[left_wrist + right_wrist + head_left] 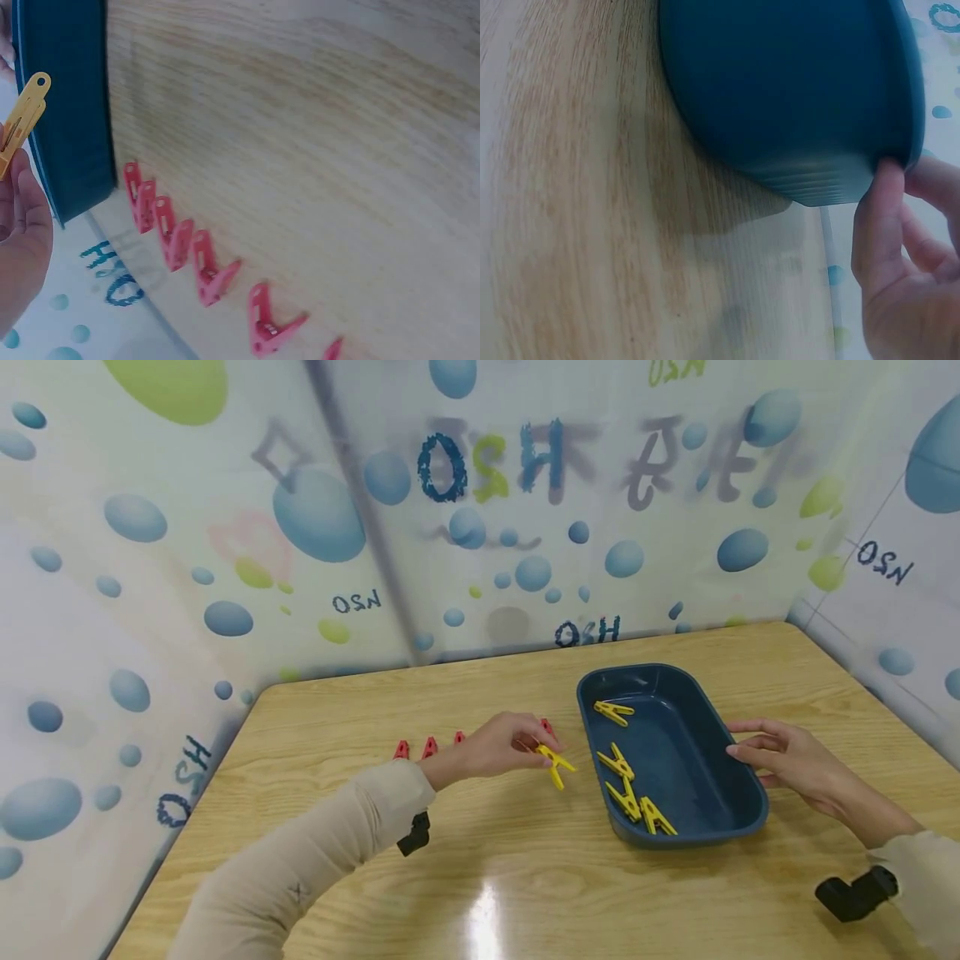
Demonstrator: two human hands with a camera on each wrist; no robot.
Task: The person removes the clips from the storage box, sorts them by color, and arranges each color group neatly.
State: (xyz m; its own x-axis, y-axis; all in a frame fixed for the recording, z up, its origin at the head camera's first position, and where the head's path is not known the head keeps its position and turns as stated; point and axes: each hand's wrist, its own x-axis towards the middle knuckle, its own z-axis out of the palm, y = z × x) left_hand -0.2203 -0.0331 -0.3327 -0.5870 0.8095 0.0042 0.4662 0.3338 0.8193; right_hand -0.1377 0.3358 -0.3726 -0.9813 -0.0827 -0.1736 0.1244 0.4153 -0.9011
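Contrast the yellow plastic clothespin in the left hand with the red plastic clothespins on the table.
Support: the yellow plastic clothespin is pinched in the left hand; the red plastic clothespins lie on the wood-grain table.
Arrangement: the yellow one is held singly; the red ones form a row.
Shared: both kinds are two-legged clips.

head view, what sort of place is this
Probably an indoor tabletop workspace, perhaps a staged corner: a wood-grain table has bubble-printed wall coverings on three sides, and a blue tub of yellow clothespins sits on it.
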